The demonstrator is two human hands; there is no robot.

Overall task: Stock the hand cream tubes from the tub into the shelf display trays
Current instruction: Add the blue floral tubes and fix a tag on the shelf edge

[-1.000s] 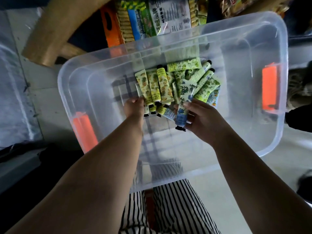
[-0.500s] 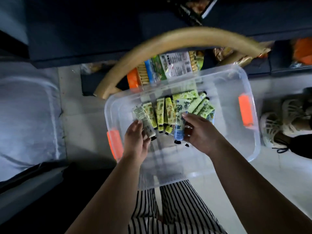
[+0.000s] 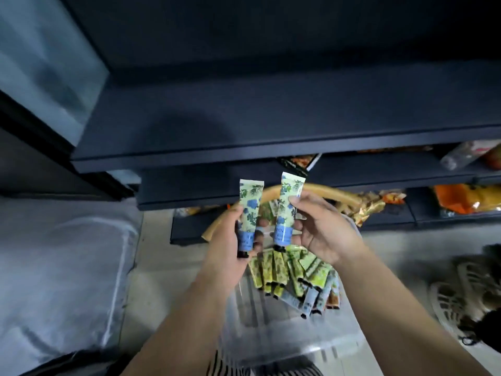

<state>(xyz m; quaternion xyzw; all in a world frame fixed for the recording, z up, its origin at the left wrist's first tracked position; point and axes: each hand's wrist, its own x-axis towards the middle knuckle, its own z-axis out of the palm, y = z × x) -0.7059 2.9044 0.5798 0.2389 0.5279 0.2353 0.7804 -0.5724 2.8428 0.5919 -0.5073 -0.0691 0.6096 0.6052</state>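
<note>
Left hand [image 3: 230, 246] gripping blue-flowered tube [image 3: 249, 214], right hand [image 3: 322, 229] pinching matching tube [image 3: 286, 213], label lettering unreadable

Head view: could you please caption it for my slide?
Each hand, left and right, holds a blue-flowered tube upright above the tub.

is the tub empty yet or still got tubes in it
Not empty. A pile of green tubes lies in the clear tub, below the blue-banded tubes held by the left hand and right hand.
</note>
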